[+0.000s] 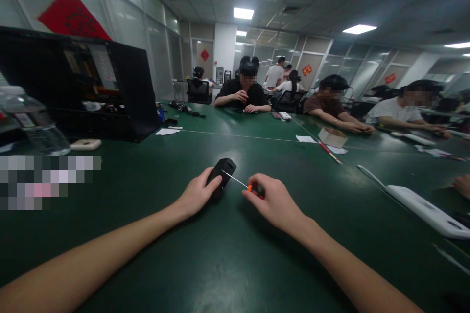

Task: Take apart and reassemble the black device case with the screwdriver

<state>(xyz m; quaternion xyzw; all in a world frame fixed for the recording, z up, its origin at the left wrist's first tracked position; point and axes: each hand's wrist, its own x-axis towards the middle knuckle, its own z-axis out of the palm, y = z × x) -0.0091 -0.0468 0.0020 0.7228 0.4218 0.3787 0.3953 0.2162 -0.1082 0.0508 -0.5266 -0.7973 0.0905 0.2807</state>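
Observation:
My left hand [198, 190] grips a small black box-shaped device [228, 168] just above the green table, tilted, with the thumb across its near face. In my right hand [273, 200] is a screwdriver [237, 180] with an orange and black handle, pinched between thumb and fingers. Its thin metal shaft points left, and the tip meets the face of the black device near its upper end. Whether a screw sits under the tip is too small to tell. The fingers partly cover the handle.
An open black computer case [135, 93] stands at the left, behind a water bottle [40, 122]. A white power strip [426, 208] lies at the right. Farther back are a small cardboard box [332, 137] and paper pieces [305, 139]. Several people sit around the green table [147, 254].

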